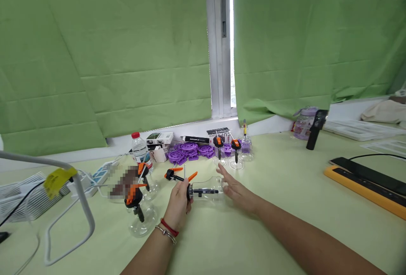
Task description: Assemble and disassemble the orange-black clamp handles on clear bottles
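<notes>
Plain green fabric curtains hung behind a broad, pale yellow-green table. Over its middle, between the person's hands, was a clear, waisted, see-through vessel; whether it rested on the tabletop could not be told. Two clear vessels with black-and-orange tops stood upright to the left, their wide bases probably chosen as the steady side. The right hand was open beside the held vessel's base, fingers extended, seemingly to steady that end; contact was unclear. The left hand gripped the black round collar, presumably because this narrow end offered a firm hold.

The held vessel lay sideways, its long axis nearly level and running left to right, collar leftward, base rightward. Inside, a slim black stem pointed along that axis toward the base.
</notes>
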Demonstrator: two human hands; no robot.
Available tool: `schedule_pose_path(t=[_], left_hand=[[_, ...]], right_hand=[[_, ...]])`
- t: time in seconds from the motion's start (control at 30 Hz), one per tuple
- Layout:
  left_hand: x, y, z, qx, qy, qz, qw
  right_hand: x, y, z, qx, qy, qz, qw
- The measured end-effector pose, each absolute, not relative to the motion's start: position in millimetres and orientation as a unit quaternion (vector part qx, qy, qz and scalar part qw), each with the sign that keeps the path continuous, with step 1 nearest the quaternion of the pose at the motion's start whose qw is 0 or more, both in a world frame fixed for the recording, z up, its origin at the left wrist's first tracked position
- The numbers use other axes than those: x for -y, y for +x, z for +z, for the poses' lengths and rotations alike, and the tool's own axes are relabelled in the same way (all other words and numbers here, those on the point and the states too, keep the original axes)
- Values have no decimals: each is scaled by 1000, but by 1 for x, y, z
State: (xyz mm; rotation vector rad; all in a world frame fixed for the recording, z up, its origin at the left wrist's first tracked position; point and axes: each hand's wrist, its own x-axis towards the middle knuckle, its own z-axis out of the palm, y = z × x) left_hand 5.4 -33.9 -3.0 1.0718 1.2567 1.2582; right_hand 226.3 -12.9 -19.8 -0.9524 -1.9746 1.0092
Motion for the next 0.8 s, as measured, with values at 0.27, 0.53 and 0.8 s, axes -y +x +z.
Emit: schedule_pose_path(t=[0.27,0.53,0.8], left_hand=[[33,7,-1,-516,408,526,539],[42,18,5,-531,387,566,497],[41,19,5,-556,414,548,467]], right_hand=[[17,226,-13,880,-278,177,343],[20,227,-17,779,-314,395,372],[14,226,-24,698,-280,534,387]])
